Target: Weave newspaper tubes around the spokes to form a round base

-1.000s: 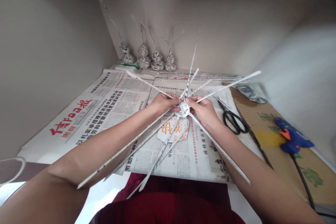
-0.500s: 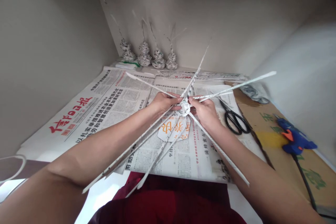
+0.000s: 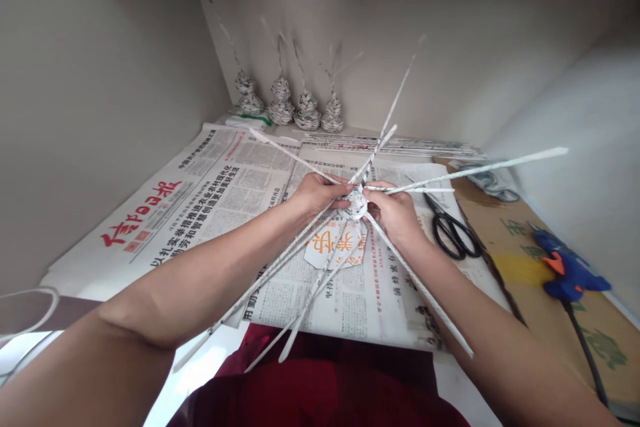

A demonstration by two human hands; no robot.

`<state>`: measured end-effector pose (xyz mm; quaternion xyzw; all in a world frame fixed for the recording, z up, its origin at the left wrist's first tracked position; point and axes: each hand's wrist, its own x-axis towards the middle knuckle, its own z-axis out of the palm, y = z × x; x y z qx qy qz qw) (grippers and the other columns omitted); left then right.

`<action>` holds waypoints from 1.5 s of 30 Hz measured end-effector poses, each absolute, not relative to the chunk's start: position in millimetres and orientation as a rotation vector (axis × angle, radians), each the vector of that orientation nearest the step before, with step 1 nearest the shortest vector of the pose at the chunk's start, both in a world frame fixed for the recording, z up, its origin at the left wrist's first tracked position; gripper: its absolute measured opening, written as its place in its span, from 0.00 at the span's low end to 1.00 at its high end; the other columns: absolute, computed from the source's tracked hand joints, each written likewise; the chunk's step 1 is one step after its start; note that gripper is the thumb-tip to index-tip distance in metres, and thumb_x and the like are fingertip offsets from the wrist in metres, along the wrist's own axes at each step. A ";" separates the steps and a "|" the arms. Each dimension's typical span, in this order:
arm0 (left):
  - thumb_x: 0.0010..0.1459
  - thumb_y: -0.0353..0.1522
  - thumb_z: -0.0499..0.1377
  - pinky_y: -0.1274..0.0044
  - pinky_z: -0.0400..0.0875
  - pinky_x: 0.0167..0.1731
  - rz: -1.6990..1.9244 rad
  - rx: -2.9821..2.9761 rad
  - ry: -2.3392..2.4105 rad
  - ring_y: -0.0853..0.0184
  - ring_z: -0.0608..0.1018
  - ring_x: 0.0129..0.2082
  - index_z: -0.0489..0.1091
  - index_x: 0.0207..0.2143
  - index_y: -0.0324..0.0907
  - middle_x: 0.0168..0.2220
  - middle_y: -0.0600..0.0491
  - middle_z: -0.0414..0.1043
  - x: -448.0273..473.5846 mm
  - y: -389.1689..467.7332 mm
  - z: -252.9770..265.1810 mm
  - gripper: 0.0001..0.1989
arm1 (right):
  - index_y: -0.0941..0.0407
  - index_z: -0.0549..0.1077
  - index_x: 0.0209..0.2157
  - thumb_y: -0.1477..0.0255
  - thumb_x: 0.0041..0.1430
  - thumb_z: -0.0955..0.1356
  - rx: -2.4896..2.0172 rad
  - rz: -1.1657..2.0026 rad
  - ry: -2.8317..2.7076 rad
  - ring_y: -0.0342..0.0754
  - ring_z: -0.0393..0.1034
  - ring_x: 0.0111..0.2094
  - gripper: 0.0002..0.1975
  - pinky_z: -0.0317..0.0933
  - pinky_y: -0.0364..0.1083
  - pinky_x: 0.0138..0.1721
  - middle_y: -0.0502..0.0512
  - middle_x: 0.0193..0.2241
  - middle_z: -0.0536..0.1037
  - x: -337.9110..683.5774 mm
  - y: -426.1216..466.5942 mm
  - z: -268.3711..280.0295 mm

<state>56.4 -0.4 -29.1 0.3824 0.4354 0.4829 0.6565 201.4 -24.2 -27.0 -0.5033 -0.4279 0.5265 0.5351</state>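
Note:
Held above the newspaper (image 3: pixel 210 213) is a small woven paper base (image 3: pixel 358 207), with several rolled newspaper tubes radiating from it like spokes. My left hand (image 3: pixel 320 195) pinches the left side of this base, thumb on top. On the opposite side my right hand (image 3: pixel 395 212) is closed on its edge, thumb and fingertips at the root of the tubes. One long tube (image 3: pixel 495 163) points right past my right hand; another (image 3: pixel 400 97) rises toward the back wall. A white paper piece with orange characters (image 3: pixel 333 250) lies under the base.
Several gourd-shaped woven paper pieces (image 3: pixel 307 112) stand along the back wall. Beside them lies a bundle of rolled tubes (image 3: pixel 420 147). Black-handled scissors (image 3: pixel 454 233) rest right of my right hand. A blue glue gun (image 3: pixel 570 273) with a cord sits on cardboard (image 3: pixel 520 280).
The tubes have swung a little: the right-pointing one reaches farther right, and the upright pair has spread apart. Both hands stay at the base. The whole view has shifted slightly.

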 end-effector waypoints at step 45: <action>0.49 0.32 0.62 0.80 0.70 0.26 1.214 1.499 1.105 0.71 0.75 0.24 0.77 0.31 0.39 0.31 0.50 0.78 57.3 -10.8 -36.4 0.07 | 0.59 0.73 0.21 0.69 0.33 0.75 -1.171 1.451 -0.880 0.42 0.62 0.17 0.12 0.57 0.41 0.16 0.50 0.18 0.74 203.9 -21.0 -28.1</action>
